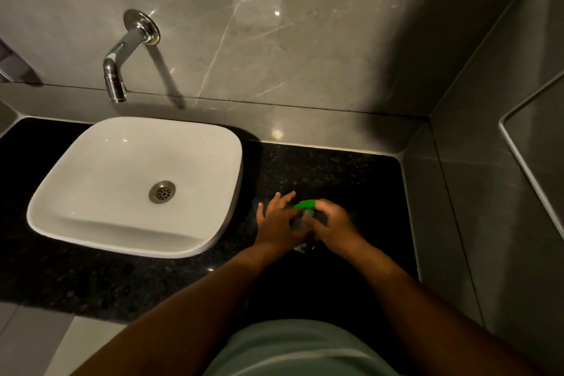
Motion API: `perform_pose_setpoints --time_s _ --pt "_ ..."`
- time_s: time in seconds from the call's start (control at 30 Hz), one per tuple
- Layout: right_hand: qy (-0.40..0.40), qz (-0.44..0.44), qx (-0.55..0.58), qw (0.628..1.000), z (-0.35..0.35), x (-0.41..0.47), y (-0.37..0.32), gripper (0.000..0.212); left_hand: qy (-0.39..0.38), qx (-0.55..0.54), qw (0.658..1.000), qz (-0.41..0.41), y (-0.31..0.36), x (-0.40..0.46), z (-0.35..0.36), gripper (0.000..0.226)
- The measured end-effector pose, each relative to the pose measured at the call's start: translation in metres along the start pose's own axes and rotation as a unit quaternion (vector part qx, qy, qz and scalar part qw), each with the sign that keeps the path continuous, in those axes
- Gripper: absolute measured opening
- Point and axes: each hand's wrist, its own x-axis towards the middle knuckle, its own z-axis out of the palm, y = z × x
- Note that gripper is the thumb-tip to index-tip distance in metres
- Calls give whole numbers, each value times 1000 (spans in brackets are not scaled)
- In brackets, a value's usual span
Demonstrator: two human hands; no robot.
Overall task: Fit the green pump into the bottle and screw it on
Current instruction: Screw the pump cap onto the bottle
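A small clear bottle (300,224) stands on the black counter (335,174) between my two hands, mostly hidden by them. The green pump (305,204) sits at its top, nozzle pointing left. My left hand (279,223) presses against the bottle's left side with its thumb around it and its fingers spread outward. My right hand (332,224) is curled over the pump's collar and neck. I cannot see whether the pump's thread is engaged.
A white square basin (73,162) with a metal drain (162,191) sits on the counter's left half. A chrome tap (117,70) juts from the grey tiled wall above it. A grey side wall (457,192) bounds the counter on the right.
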Motion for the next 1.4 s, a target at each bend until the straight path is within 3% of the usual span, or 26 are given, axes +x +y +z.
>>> perform_pose_setpoints --time_s 0.1,0.23,0.37,0.5,0.73,1.0,1.13,1.27,1.4 --pt "14 -28 -67 997 -7 5 1 27 -24 15 999 18 -5 8 3 72" --pt "37 -28 -70 996 -11 9 4 30 -87 17 996 33 -9 23 -3 73" --pt "9 -41 -120 992 -23 18 8 36 -133 2 991 29 -6 34 -8 70" --pt "-29 -44 -98 994 -27 25 10 42 -154 -15 988 27 -7 39 -12 70" --pt "-2 -21 -71 997 -23 29 6 34 -137 -30 990 24 -12 45 -9 71" --pt "166 13 -115 979 9 12 4 26 -104 -24 994 25 -8 42 -5 61" --pt "198 -4 -138 970 18 11 5 19 -89 -9 996 31 -9 39 -6 58" --pt "205 -2 -159 966 19 7 8 23 -87 1 996 36 -9 39 -7 54" --pt "144 8 -117 983 10 3 6 30 -89 -5 996 23 -12 31 -1 60"
